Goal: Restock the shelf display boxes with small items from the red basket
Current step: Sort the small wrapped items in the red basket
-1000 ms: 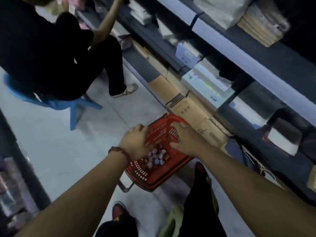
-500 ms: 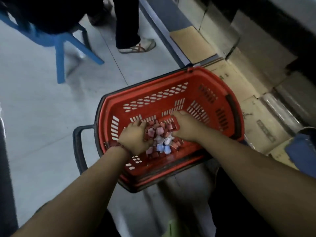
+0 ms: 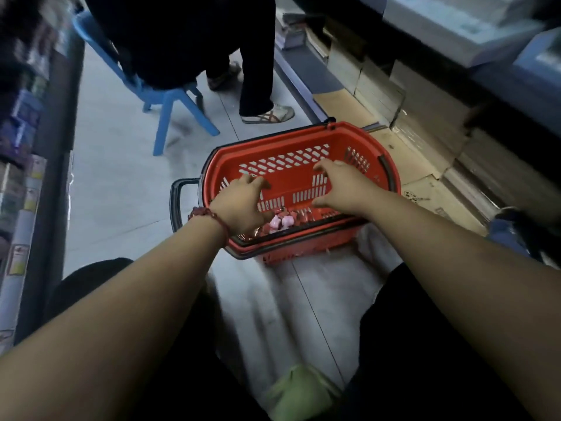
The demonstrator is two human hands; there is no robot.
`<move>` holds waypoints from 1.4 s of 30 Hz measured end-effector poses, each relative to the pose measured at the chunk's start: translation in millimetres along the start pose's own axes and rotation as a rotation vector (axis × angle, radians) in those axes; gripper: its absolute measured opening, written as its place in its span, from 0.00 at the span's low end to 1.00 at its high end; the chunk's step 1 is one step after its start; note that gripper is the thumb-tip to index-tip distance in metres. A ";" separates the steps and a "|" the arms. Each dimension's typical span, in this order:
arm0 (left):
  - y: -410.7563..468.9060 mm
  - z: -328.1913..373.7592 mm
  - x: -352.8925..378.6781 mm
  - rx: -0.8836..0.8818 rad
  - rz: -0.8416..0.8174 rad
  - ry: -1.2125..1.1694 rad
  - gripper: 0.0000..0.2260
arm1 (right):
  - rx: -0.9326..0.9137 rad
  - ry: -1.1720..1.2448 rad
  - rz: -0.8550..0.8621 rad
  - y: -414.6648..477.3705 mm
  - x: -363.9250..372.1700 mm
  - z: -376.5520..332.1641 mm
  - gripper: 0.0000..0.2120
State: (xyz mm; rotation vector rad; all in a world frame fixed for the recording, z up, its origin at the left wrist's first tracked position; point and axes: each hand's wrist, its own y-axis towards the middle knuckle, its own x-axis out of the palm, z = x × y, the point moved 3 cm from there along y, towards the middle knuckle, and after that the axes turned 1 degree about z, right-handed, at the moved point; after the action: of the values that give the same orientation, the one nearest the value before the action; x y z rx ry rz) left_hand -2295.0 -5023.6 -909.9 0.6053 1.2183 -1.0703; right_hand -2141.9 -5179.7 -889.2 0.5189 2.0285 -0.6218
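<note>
The grey tiled floor (image 3: 121, 183) carries the red basket (image 3: 303, 238), standing in the aisle. Flattened cardboard (image 3: 409, 165) lies just beside the basket, along the floor's right edge. A blue chair (image 3: 170, 107) stands beyond the basket, apart from it.

Blue plastic chair (image 3: 170, 98) on grey floor (image 3: 121, 183); seated person's sneaker (image 3: 268, 114) beside it.

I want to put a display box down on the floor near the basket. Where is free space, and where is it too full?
Free: the grey floor between the red basket and the blue chair, and the strip nearer than the basket, between the knees. Crowded: right of the basket, where flattened cardboard and stacked boxes fill the floor.
</note>
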 end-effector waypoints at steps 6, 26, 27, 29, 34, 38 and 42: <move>57.5 -8.0 38.1 -0.056 -0.059 -0.097 0.26 | -0.054 -0.124 -0.114 42.9 20.9 15.9 0.38; 192.9 -138.5 241.2 -0.497 -0.637 -0.511 0.12 | -0.263 -0.353 -0.820 254.5 228.4 103.1 0.49; 194.3 -147.7 240.0 -0.456 -0.622 -0.508 0.10 | -0.258 -0.336 -0.795 253.6 230.4 105.4 0.51; 194.2 -160.4 238.9 -0.396 -0.622 -0.457 0.07 | -0.274 -0.284 -0.731 248.6 233.9 108.3 0.53; 179.9 -152.9 260.6 -0.379 -0.650 -0.503 0.08 | -0.255 -0.155 -0.682 227.7 254.7 108.2 0.55; 172.5 -149.9 285.9 -0.480 -0.545 -0.608 0.17 | -0.266 -0.116 -0.709 219.1 281.0 105.0 0.53; 169.6 -151.4 302.3 -0.654 -0.554 -0.784 0.13 | -0.186 -0.150 -0.721 212.8 293.2 110.3 0.59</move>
State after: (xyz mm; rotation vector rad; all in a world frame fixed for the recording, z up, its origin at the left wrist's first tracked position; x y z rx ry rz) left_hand -2215.7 -4922.9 -1265.8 -0.6512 0.9425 -1.1058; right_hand -2089.1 -5046.7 -1239.8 -0.3875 2.0793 -0.8466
